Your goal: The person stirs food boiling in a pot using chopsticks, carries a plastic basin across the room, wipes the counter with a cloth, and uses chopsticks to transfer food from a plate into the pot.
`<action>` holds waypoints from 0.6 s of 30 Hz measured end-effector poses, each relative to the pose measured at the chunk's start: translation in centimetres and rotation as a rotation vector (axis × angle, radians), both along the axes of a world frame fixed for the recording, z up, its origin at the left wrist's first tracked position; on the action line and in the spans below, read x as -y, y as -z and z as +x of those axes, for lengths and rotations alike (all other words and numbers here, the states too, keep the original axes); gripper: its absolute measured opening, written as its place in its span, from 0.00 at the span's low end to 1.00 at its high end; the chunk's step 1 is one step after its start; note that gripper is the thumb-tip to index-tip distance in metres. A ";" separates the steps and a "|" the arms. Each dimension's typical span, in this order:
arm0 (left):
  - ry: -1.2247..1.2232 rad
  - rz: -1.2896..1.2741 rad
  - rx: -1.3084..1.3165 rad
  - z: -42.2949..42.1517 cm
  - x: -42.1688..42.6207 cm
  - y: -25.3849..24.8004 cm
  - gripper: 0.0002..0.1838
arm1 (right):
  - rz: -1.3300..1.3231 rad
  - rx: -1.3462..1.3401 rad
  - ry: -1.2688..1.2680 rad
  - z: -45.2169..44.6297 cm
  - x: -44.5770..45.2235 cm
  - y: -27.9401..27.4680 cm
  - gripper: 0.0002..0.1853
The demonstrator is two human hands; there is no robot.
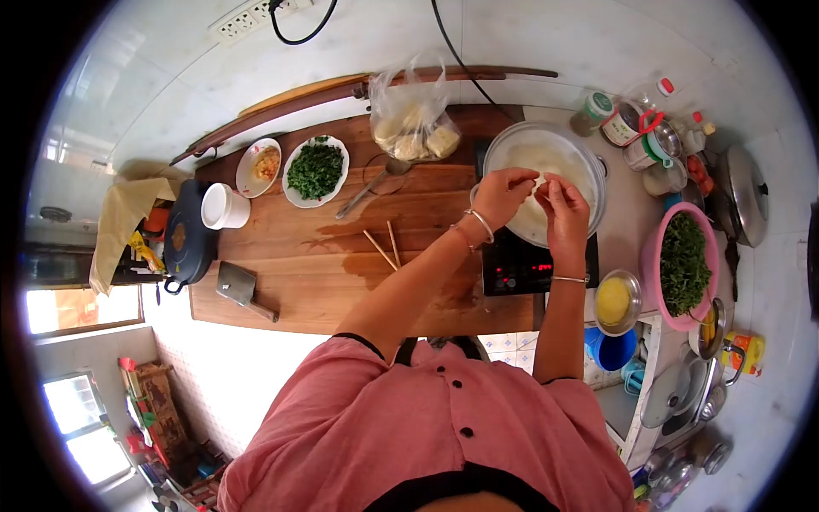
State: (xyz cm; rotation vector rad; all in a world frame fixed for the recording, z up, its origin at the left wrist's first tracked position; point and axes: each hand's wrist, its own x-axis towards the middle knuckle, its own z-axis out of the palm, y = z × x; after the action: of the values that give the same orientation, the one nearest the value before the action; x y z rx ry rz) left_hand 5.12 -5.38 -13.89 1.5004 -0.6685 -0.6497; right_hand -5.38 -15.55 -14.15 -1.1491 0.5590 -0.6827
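Both of my hands are above a wide steaming pot (pixel 539 128), which stands on a black induction cooker (pixel 559 271) with lit red digits. My left hand (pixel 502 198) has its thumb and fingers pinched together over the pot's middle. Close beside it, my right hand (pixel 565 212) is pinched too, its fingertips nearly meeting those of the left. A small pale bit seems to be between the fingertips, too small to name. Pale, cloudy liquid fills the pot. Two chopsticks (pixel 380 249) and a metal ladle (pixel 373 189) lie on the wooden board left of my forearms.
A plastic bag (pixel 415 128) of pale pieces lies behind the ladle. Leftward are a plate of chopped greens (pixel 316 171), a bowl (pixel 258 167), a white tub (pixel 225 206) and a cleaver (pixel 243 288). Rightward stand a yellow-filled bowl (pixel 616 301), a pink basin (pixel 653 273) of greens and several jars (pixel 636 124).
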 end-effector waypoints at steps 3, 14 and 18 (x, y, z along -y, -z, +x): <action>-0.062 -0.018 -0.019 -1.4 1.1 -1.4 0.11 | 0.081 0.103 -0.046 0.2 -1.0 -1.1 0.11; -0.202 -0.148 0.291 -2.4 2.7 -1.9 0.09 | -0.027 0.046 0.114 0.3 -0.2 -1.2 0.10; -0.186 -0.182 0.151 -2.0 3.5 -1.1 0.09 | -0.092 -0.017 0.134 0.6 0.0 -1.7 0.10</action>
State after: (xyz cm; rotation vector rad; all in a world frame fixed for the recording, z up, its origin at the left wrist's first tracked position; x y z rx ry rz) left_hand 3.12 -8.89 -12.80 1.4306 -0.6749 -0.3275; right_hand -4.75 -15.58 -12.43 -1.2113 0.6282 -0.8213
